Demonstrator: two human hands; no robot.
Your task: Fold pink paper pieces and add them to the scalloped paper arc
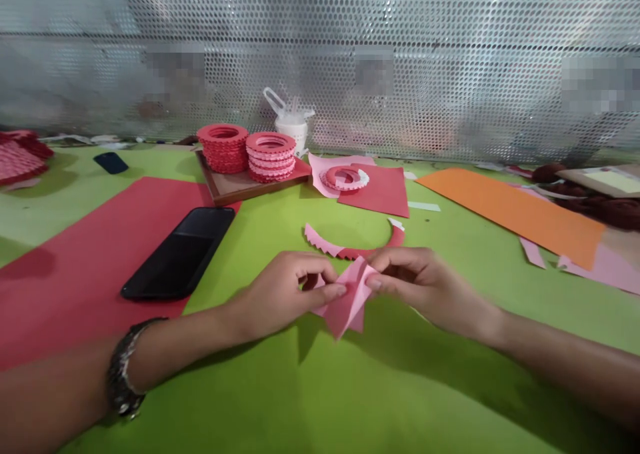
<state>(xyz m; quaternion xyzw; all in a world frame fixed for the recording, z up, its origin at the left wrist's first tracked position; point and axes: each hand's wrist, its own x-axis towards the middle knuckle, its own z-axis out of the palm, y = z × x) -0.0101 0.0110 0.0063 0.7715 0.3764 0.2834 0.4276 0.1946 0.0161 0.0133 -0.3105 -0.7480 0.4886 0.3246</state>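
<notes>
Between my two hands is a folded piece of pink paper (pixel 345 304), its creased flaps pointing down above the green table. My left hand (pixel 287 291) pinches its left side between thumb and forefinger. At the upper right, my right hand (pixel 425 284) grips the same paper with thumb and fingers closed. Just beyond the hands lies a curved paper strip (pixel 363 252), part pink and part red, with a zigzag edge and a white end. Farther back, a small pink-and-red paper ring (pixel 345 179) rests on pink and red sheets (pixel 385 194).
A black phone (pixel 180 254) lies on a large red sheet (pixel 100 241) at left. Stacks of red and pink rings (pixel 223 149) stand on a brown tray (pixel 215 191). Behind is a white cup (pixel 293 131). An orange sheet (pixel 515 211) lies right. A perforated metal panel (pixel 320 14) bounds the back.
</notes>
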